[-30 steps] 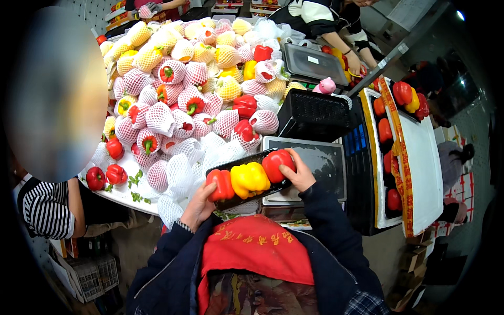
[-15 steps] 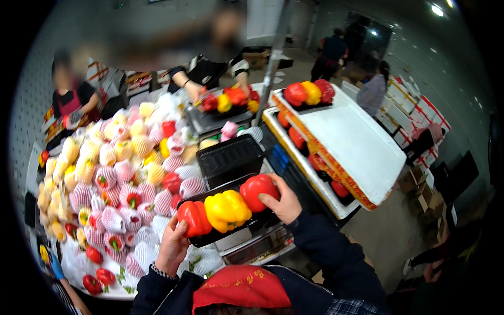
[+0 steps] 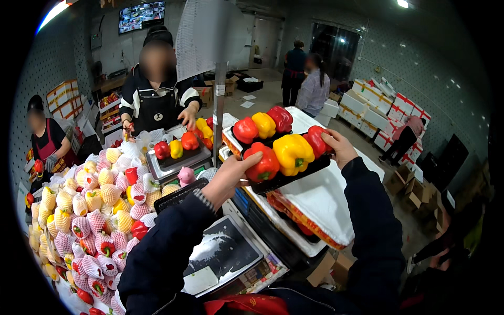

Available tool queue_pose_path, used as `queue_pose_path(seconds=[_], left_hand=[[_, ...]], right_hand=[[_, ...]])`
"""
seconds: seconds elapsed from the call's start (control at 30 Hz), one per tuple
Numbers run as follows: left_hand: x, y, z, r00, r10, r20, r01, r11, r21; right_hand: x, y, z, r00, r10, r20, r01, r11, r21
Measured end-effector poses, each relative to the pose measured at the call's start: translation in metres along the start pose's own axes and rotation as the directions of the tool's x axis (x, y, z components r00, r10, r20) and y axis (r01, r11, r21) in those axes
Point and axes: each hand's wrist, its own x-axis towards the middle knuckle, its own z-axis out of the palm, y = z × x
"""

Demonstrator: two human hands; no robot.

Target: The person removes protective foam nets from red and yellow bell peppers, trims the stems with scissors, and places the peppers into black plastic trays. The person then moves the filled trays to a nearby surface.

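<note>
A black tray [image 3: 294, 175] is held up between my two hands, tilted a little. In it sit a red bell pepper [image 3: 264, 165], a yellow bell pepper [image 3: 293, 154] and a second red bell pepper [image 3: 317, 140]. My left hand [image 3: 231, 173] grips the left end, its thumb over the left red pepper. My right hand [image 3: 340, 148] grips the right end, fingers on the other red pepper. The tray hangs over a white foam box lid [image 3: 328, 199]. Just beyond it, another tray of peppers [image 3: 262, 126] rests on that white surface.
At left lies a big heap of net-wrapped peppers [image 3: 100, 220]. A scale [image 3: 223, 254] stands below my left forearm, beside empty black trays [image 3: 178, 195] and a pink pig figure [image 3: 186, 176]. Across the table, a co-worker [image 3: 157, 100] stands by another pepper tray [image 3: 178, 157]. A metal post [image 3: 219, 105] rises between.
Both hands have carried the pepper tray right and away from me, from above the scale to over the foam box. My view has tilted up, and the co-worker's hands have come off their tray.
</note>
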Motion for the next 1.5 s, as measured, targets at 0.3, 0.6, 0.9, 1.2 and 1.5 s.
queue_pose_path(seconds=[0.3, 0.6, 0.9, 1.2, 1.5], left_hand=[[0.117, -0.015, 0.011, 0.998, 0.001, -0.064, 0.012, 0.977, 0.213], [0.143, -0.012, 0.014, 0.935, 0.307, -0.179, -0.047, 0.606, 0.794], [0.119, -0.045, -0.011, 0.899, 0.423, -0.115, -0.168, 0.574, 0.801], [-0.028, -0.079, -0.028, 0.855, 0.513, 0.074, -0.418, 0.599, 0.683], [-0.257, -0.191, -0.103, 0.988, 0.151, -0.035, -0.111, 0.845, 0.523]], right_hand=[[0.117, 0.074, -0.010, 0.983, 0.183, -0.023, -0.182, 0.983, 0.036], [0.161, 0.104, -0.006, 0.991, 0.130, 0.027, -0.133, 0.979, 0.156], [0.152, 0.100, -0.004, 0.996, 0.084, 0.006, -0.073, 0.898, -0.433], [0.111, 0.058, 0.030, 0.917, -0.393, -0.069, 0.185, 0.571, -0.800], [-0.081, 0.008, 0.221, 0.742, -0.304, 0.597, 0.541, 0.798, -0.266]])
